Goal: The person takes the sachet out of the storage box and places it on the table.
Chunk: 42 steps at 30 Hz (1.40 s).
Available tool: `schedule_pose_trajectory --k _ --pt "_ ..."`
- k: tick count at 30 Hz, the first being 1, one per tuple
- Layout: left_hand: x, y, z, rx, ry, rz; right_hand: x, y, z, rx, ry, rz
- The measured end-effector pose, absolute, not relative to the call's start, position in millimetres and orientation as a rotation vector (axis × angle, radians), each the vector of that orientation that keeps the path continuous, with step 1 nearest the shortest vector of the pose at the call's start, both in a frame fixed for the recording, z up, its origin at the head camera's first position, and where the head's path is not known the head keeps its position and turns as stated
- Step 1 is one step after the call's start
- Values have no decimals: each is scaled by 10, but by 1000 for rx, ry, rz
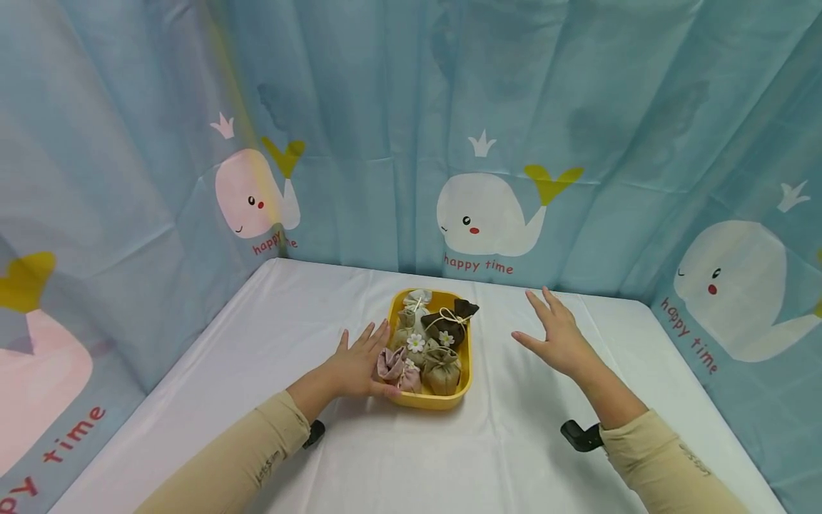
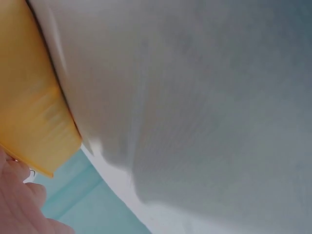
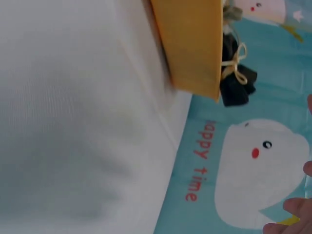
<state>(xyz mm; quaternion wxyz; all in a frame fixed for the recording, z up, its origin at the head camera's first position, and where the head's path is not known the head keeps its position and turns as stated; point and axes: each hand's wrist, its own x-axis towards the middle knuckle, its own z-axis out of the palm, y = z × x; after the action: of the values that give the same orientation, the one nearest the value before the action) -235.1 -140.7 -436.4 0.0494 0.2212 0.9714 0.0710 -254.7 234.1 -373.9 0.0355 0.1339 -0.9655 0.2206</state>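
Observation:
A yellow tray [image 1: 464, 357] stands in the middle of the white table and holds several small drawstring pouches: a pink one [image 1: 392, 364], an olive one [image 1: 441, 370], a dark brown one [image 1: 452, 323] and a white one [image 1: 418, 298]. My left hand [image 1: 361, 365] lies flat against the tray's left side, fingers straight, thumb by the pink pouch. My right hand [image 1: 557, 334] hovers right of the tray with fingers spread, holding nothing. The left wrist view shows the tray wall [image 2: 29, 97]. In the right wrist view the tray [image 3: 192, 44] and dark brown pouch [image 3: 235, 80] appear.
The table wears a white cloth [image 1: 501, 457]. Blue curtains with whale prints [image 1: 488, 214] close it in at the back and both sides. Black wrist camera mounts [image 1: 581, 435] sit at my sleeves.

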Motion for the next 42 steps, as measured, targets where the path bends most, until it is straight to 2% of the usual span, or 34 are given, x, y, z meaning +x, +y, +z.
schedule_pose_trajectory --k 17,30,42 --pt "-2336 -1409 -4342 700 2952 264 -2526 1847 -3845 486 -2916 951" --pt "-2337 -1408 -4351 689 2960 208 -2467 1673 -3899 620 -2868 1407" --pt "-2336 -1406 -4349 670 2963 189 -2434 1476 -4045 727 -2866 1486"
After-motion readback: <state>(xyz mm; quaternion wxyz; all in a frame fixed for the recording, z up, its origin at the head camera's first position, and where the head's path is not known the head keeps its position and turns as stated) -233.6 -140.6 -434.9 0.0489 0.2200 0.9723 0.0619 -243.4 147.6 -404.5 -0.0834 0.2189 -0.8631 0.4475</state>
